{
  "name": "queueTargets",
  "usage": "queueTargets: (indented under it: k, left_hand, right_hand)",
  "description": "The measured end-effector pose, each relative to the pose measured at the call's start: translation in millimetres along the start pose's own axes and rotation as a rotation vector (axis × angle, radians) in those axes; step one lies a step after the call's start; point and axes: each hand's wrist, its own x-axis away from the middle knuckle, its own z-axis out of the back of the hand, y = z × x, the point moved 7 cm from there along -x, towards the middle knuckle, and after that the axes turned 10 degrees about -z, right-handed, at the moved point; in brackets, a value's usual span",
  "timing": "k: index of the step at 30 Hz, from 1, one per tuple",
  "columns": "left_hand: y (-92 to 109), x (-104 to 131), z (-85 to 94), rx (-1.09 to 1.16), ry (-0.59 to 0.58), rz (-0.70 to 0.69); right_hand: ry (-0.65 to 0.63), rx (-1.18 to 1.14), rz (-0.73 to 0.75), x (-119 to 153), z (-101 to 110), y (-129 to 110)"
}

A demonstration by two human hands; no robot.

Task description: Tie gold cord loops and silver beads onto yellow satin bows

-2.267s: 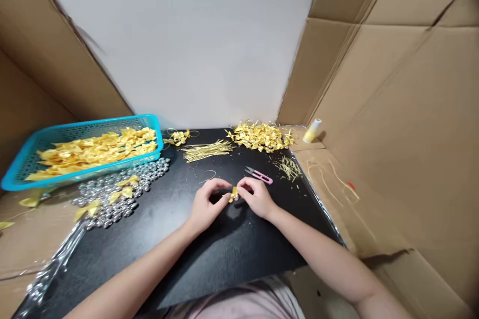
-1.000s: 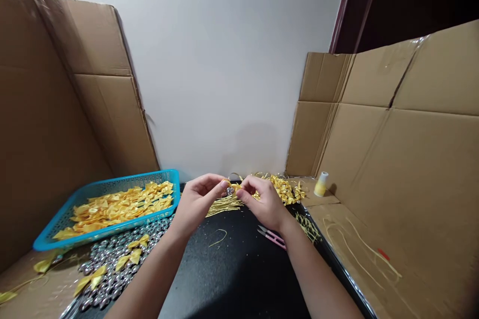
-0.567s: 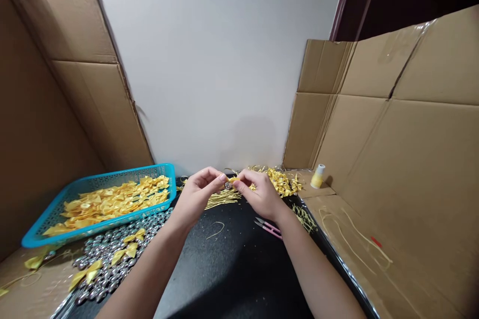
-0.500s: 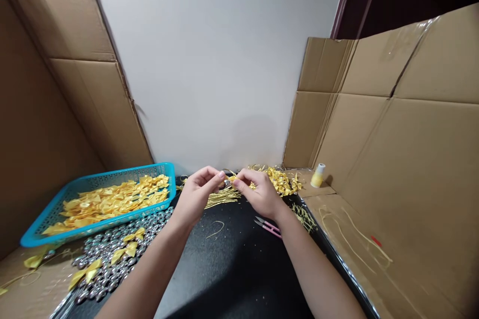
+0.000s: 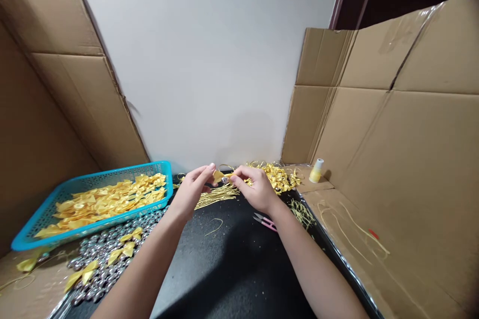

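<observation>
Between my two hands is a small yellow bow (image 5: 218, 175) with a shiny silver bead (image 5: 225, 180) at its middle. My left hand (image 5: 192, 187) pinches the bow's left side between thumb and fingers. On the other side, my right hand (image 5: 256, 188) has its thumb and fingers closed on the bow's right part. A thin gold cord (image 5: 226, 166) loops above the bow. Below the hands, a bundle of gold cords (image 5: 217, 196) lies on the black surface.
A blue basket (image 5: 167, 179) of yellow bows stands at left, above many silver beads (image 5: 108, 254) topped by several bows. Tied bows (image 5: 279, 177) are heaped behind my right hand. Pink snips (image 5: 266, 221), cord scraps (image 5: 301, 214) and a thread cone (image 5: 316, 171) are at right.
My left hand has moved slightly left and down, and more of the yellow bow and its bead shows between the hands. The whole view has shifted a little.
</observation>
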Motion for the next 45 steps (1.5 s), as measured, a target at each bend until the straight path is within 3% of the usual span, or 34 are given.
queueTargets:
  k: [4, 7, 16, 19, 22, 26, 29, 32, 35, 41, 45]
  left_hand:
    - [17.0, 6.2, -6.3, -0.166, -0.198, -0.077]
    - [27.1, 11.2, -10.9, -0.244, -0.254, -0.167]
    - [37.8, 11.5, -21.4, -0.613, -0.344, -0.534]
    - [34.1, 9.2, -14.8, -0.596, -0.262, -0.492]
    - [33.3, 9.2, -5.9, -0.472, -0.177, -0.426]
    - [32.3, 11.3, -8.3, -0.385, -0.255, -0.332]
    - [32.7, 11.5, -6.7, -0.353, -0.208, -0.284]
    - [37.5, 12.6, -1.2, -0.399, -0.072, -0.326]
    - [37.8, 13.0, 0.3, -0.429, -0.015, -0.328]
    - [20.3, 6.3, -1.6, -0.279, -0.09, -0.168]
    - [15.0, 3.7, -0.7, -0.333, -0.127, -0.175]
  right_hand:
    - [0.022, 0.098, 0.093, 4.1, 3.4, -13.4]
    - [0.028, 0.067, 0.088, 5.7, 3.6, -16.6]
    - [-0.131, -0.5, -0.338, -1.4, -15.1, 20.4]
    - [-0.145, -0.584, -0.44, -3.0, -18.7, 29.0]
    - [-0.178, -0.594, -0.449, -3.5, -20.0, 28.7]
    - [-0.203, -0.559, -0.362, -1.2, -18.0, 18.3]
    - [-0.13, -0.494, -0.273, 2.3, -11.8, 7.8]
    - [-0.038, -0.427, -0.236, 5.7, -7.4, 2.5]
    - [0.013, -0.375, -0.204, 6.3, -6.2, 2.7]
    - [0.017, -0.234, -0.127, 3.3, -5.8, 7.3]
    - [-0.056, -0.247, -0.215, 2.7, -5.7, 12.3]
